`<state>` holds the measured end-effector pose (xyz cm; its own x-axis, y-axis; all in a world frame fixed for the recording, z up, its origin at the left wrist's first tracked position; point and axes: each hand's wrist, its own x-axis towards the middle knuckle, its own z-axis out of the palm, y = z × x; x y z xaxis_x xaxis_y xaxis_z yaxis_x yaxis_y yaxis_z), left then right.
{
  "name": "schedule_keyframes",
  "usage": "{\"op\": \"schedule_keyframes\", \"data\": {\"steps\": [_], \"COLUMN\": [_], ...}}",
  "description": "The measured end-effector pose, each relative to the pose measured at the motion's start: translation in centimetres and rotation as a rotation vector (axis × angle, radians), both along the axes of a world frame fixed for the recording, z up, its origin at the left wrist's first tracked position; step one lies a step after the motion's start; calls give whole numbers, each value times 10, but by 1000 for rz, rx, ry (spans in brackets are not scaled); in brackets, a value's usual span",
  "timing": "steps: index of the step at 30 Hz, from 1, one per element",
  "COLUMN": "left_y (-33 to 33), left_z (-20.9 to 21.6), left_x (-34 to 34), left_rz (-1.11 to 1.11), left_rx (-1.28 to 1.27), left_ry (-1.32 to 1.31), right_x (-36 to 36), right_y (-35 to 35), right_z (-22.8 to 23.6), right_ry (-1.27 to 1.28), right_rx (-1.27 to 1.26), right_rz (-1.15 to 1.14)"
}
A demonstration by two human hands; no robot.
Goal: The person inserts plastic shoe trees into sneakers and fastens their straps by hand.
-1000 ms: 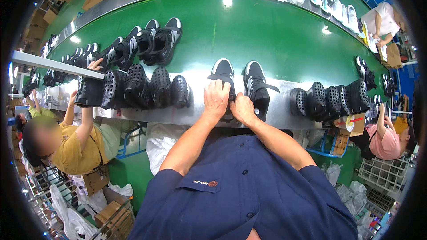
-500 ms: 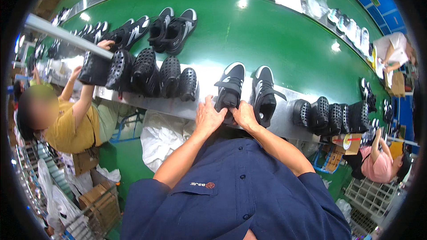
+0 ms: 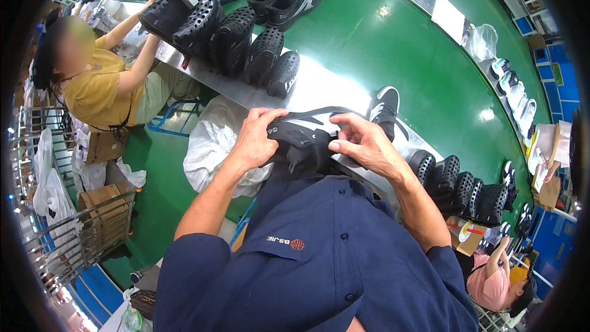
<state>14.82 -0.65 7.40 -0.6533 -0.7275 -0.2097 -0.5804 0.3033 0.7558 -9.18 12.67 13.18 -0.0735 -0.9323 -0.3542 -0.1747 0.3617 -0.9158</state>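
Observation:
A black and grey sneaker [image 3: 302, 130] lies tipped on its side in front of my chest, over the near edge of the metal-edged bench. My left hand [image 3: 253, 138] grips it at the heel end. At the other side my right hand [image 3: 367, 144] has its curled thumb and fingers on the shoe, by its upper; what exactly they pinch is partly hidden. The matching sneaker [image 3: 385, 109] stands on the bench just beyond my right hand, toe pointing away, its rear covered by that hand.
Black perforated shoe-shaped pieces [image 3: 265, 55] stand in a row at left, with more [image 3: 444, 175] at right. Finished-looking sneakers [image 3: 294, 5] sit on the green belt [image 3: 362, 37]. A co-worker in yellow [image 3: 101, 80] works at left, another in pink [image 3: 491, 280] at right. White sheeting [image 3: 212, 141] hangs nearby.
The sneaker was upright on the bench, toe away; now it is turned sideways and drawn toward me. My right hand has moved from its heel to its other side. The view has rotated.

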Motion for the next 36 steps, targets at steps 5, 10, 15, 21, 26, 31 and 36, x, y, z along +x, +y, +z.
{"op": "schedule_keyframes", "data": {"steps": [5, 10, 15, 21, 26, 31, 36], "left_y": [-4, -16, -22, -24, -26, -31, -34], "left_z": [28, 42, 50, 53, 59, 58, 52], "left_x": [-17, -20, -26, -32, -36, -37, -37], "left_rz": [-208, -359, -405, -471, -529, -556, -546], "left_rx": [-59, -115, -172, -150, -120, -130, -99], "left_ry": [37, 58, 69, 73, 52, 38, 14], "right_x": [0, 4, 6, 6, 4, 5, 5], "right_y": [5, 10, 8, 0, -7, -14, -13], "right_z": [-1, 12, 24, 28, 21, 17, 18], "right_ry": [-38, -30, 53, 134, 149, 112, 128], "right_rx": [-33, -41, -74, -108, -146, -86, -113], "right_rz": [22, 31, 57, 79, 100, 88, 103]}}
